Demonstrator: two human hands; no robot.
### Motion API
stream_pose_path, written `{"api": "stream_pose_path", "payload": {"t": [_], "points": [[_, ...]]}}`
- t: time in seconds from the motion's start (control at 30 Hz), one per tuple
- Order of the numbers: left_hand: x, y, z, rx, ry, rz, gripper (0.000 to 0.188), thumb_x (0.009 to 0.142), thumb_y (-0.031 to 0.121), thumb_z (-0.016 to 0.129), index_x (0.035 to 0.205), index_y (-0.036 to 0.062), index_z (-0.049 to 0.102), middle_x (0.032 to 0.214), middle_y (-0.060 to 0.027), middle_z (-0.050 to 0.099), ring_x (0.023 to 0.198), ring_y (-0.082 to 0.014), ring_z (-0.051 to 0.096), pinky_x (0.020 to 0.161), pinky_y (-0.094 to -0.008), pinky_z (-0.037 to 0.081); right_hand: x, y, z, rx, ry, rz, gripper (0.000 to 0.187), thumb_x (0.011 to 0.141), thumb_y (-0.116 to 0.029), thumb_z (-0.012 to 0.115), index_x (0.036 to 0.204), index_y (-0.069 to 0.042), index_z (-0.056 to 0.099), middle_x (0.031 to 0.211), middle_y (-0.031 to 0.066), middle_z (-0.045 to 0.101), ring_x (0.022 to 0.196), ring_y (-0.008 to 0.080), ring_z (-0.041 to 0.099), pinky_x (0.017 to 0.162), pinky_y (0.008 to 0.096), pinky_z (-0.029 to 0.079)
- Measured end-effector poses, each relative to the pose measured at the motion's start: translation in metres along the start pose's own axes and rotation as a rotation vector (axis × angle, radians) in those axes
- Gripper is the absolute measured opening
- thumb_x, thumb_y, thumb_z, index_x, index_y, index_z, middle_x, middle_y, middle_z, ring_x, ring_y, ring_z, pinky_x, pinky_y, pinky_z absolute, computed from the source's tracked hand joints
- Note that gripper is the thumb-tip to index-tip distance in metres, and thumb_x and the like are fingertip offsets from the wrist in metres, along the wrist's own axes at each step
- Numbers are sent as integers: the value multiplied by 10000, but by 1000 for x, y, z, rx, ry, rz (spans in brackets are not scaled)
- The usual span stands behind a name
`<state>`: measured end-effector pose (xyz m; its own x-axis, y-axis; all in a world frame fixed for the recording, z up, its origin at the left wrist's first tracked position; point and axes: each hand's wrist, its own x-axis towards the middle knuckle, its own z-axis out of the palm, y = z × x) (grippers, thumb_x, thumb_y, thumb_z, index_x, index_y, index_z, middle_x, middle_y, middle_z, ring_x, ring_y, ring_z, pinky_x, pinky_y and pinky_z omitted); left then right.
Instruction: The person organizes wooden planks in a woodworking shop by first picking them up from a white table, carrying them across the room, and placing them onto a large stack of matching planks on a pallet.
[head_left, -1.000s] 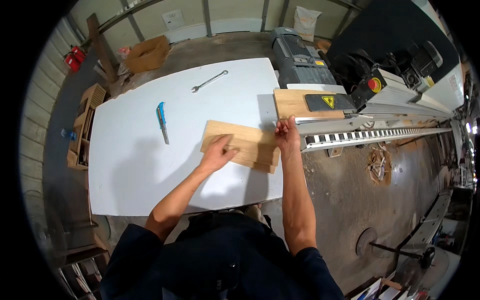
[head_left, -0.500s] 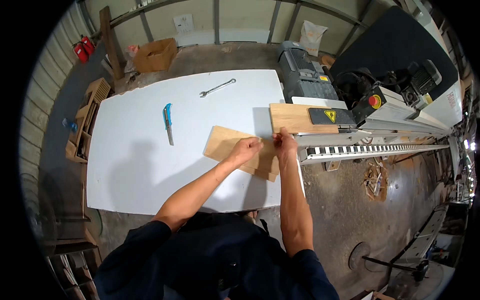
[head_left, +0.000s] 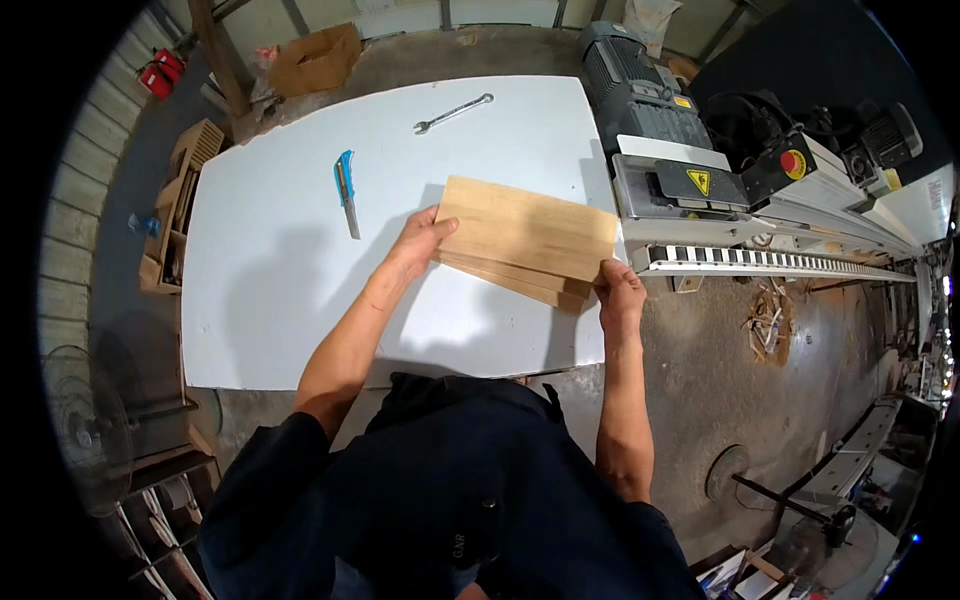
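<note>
Two bare hands pinch a flat wooden board [head_left: 530, 225] — the left hand [head_left: 418, 243] at its left end, thumb on top, the right hand [head_left: 622, 290] at its near right corner. It looks light, stiff and fairly smooth, best held by its short ends. The left forearm slants inward; the right points nearly straight ahead. The board lies over similar boards [head_left: 520, 285] at the white table's [head_left: 280, 330] right edge. Toward the far edge — a blue cutter [head_left: 346, 190] and a wrench [head_left: 454, 114].
</note>
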<state>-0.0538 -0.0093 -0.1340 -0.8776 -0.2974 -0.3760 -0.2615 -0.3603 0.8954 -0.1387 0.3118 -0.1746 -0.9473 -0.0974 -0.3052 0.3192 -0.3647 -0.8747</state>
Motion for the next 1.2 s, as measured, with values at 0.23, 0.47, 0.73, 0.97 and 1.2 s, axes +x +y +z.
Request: {"api": "stream_pose_path", "payload": {"t": [0.23,0.47,0.73,0.97,1.2], "points": [[16,-19,-23,1008,218,283,656,709,198,722,1259,-59,472,1167,-238,518,1192,-302,436,899,-364,445,-34,19,-15,-825,43,-262,415,778,-136,678,1109,91,575,959,172,638,815,210,627,740,303,499],[-14,-32,-22,1162,9,403,961,629,198,783,1385,-54,245,1327,-231,374,1219,-361,384,1036,-365,348,-45,12,2,-994,5,-194,394,721,-112,716,1079,11,607,970,172,629,838,243,632,750,327,496],[-13,-34,-22,1281,15,418,947,647,139,770,1390,-46,213,1264,-220,423,1156,-375,405,971,-406,384,-50,13,6,-1259,-120,-425,624,574,-134,809,1107,-10,508,984,164,552,944,337,521,808,419,462],[-25,-37,-16,1269,15,469,886,654,116,766,1371,-24,264,1207,-217,461,1110,-376,438,925,-424,413,-53,11,6,-1250,5,-458,510,595,-138,798,1029,-10,561,898,144,597,888,325,564,754,406,481],[-26,-30,-12,1279,39,462,866,637,113,774,1357,6,304,1114,-213,517,1030,-367,503,881,-409,442,-47,11,-3,-1198,53,-343,385,614,-176,802,910,-6,624,863,144,631,762,288,625,704,368,499]]}}
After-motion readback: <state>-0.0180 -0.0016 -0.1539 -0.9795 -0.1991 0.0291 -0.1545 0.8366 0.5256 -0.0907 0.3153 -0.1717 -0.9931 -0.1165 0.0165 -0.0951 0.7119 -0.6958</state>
